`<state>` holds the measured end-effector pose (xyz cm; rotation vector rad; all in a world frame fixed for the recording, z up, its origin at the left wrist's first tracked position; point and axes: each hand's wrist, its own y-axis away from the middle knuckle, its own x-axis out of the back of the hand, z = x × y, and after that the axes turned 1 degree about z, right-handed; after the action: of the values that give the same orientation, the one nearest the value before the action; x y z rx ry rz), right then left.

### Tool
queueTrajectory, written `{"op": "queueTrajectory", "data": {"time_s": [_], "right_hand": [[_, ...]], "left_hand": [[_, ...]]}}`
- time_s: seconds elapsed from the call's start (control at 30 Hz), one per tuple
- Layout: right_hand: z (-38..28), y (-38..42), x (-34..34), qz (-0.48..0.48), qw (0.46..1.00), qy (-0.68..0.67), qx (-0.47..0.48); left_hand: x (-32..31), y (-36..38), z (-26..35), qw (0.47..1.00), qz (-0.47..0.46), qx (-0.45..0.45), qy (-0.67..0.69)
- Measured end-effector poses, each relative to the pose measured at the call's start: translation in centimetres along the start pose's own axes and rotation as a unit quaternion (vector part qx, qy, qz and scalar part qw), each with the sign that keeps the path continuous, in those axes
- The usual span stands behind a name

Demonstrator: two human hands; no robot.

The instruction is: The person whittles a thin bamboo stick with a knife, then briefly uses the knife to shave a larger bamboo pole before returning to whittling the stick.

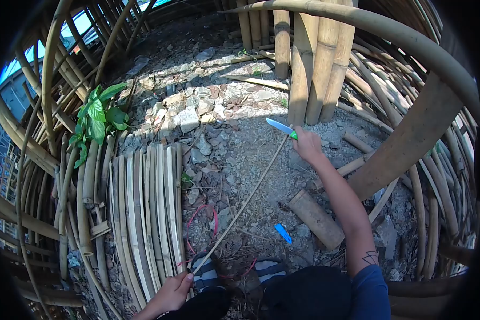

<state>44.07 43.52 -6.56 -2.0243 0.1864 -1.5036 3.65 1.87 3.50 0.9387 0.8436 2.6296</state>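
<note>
Stretching diagonally across the stony ground, a thin bamboo strip (244, 202) is held at both ends. Its lower end is pinched by the left hand (172, 293), whose fingers are closed around it near the bottom edge of the view, just beside a striped sandal (206, 273). Its upper end is met by the right hand (307, 145), which is extended at arm's length and is wrapped shut around the green handle of a knife (281, 128); the pale blue blade is pointed up and to the left, touching or just beside the strip's far tip, though contact cannot be told for certain. A bundle of flat split slats (146, 213) is laid on the ground to the left of the strip. A red cord (200, 220) is looped on the gravel under the strip. A short log (316, 218) and a small blue scrap (283, 233) are seen to the right of it. Thick upright bamboo poles (314, 58) are stood behind the right hand, and a leafy green plant (97, 118) is seen at the left.
</note>
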Motion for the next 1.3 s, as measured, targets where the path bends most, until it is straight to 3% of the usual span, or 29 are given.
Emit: {"op": "queueTrajectory", "data": {"time_s": [0.27,0.37,0.43,0.53,0.83,0.97,1.03,1.17,1.23,1.27,1.3], "right_hand": [[1.5,-0.1,0.6,0.032,0.997,0.038,0.064],[1.2,-0.3,1.1,0.010,0.999,-0.013,0.028],[0.7,-0.4,1.4,-0.047,0.993,-0.084,-0.074],[-0.2,-0.5,2.1,-0.095,0.969,-0.182,-0.141],[-0.9,0.2,0.8,-0.043,0.984,-0.083,-0.152],[-2.6,0.9,0.3,-0.026,0.977,-0.116,-0.180],[-4.1,1.9,0.8,-0.030,0.983,-0.154,-0.092],[-7.8,3.6,1.5,-0.026,0.977,-0.205,-0.054],[-8.5,4.1,2.7,-0.048,0.950,-0.207,-0.227],[-8.0,5.4,2.0,-0.046,0.949,-0.207,-0.231],[-7.0,7.0,0.0,-0.146,0.852,-0.322,-0.386]], "left_hand": [[-0.8,0.0,0.8,0.997,-0.008,0.031,0.065],[-0.9,0.1,0.9,0.995,-0.004,0.046,0.085],[-0.8,0.2,1.5,0.996,-0.006,0.045,0.078],[-0.9,0.0,0.9,0.996,0.000,0.025,0.082],[-0.6,0.1,1.2,0.998,0.003,0.032,0.052],[-0.7,0.4,1.5,1.000,0.027,0.008,0.013],[-0.9,-0.3,0.3,0.998,0.066,0.011,-0.008],[-0.7,-1.2,-2.4,0.995,0.097,0.023,0.004],[0.0,-1.6,-3.3,0.987,0.134,0.049,0.075],[0.3,-1.6,-3.7,0.984,0.155,0.036,0.074],[0.8,-1.3,-3.5,0.982,0.163,0.050,0.079]]}}
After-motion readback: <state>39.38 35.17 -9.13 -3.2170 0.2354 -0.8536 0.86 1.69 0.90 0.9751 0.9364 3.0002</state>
